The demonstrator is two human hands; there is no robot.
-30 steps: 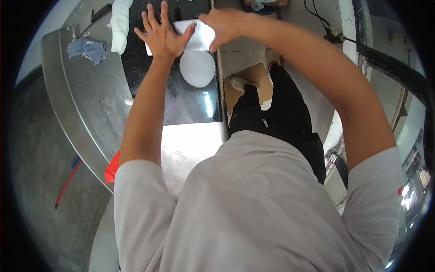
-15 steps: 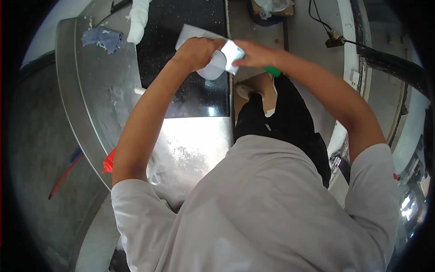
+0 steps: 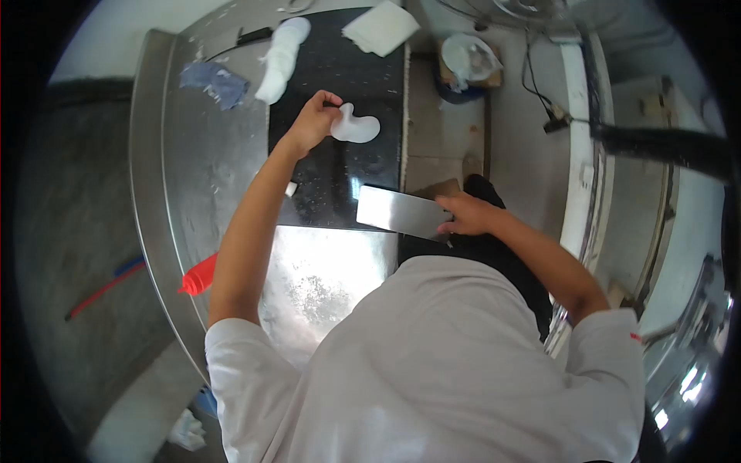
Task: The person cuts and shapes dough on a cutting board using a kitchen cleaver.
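My left hand (image 3: pixel 315 123) pinches the edge of a thin white dough wrapper (image 3: pixel 356 127), which hangs curled over a black board (image 3: pixel 332 174). In my right hand (image 3: pixel 465 214) is a cleaver with a wide shiny blade (image 3: pixel 401 211); its handle is hidden in the fingers. The blade lies flat-side up over the board's near right corner, pointing left. Beside my left forearm a small white piece (image 3: pixel 290 188), probably dough, rests on the board. A long overlapping row of white wrappers (image 3: pixel 282 62) lies along the board's far left edge.
A folded white cloth (image 3: pixel 381 28) lies at the board's far end. On the steel counter (image 3: pixel 204 154) are a blue-grey rag (image 3: pixel 216 83) and a red squeeze bottle (image 3: pixel 200 275). To the right, on the floor, stands a bucket with a plastic bag (image 3: pixel 468 63).
The cleaver has moved from under my left hand toward my body and right. My left hand now holds the wrapper apart from the blade. The camera's view has shifted.
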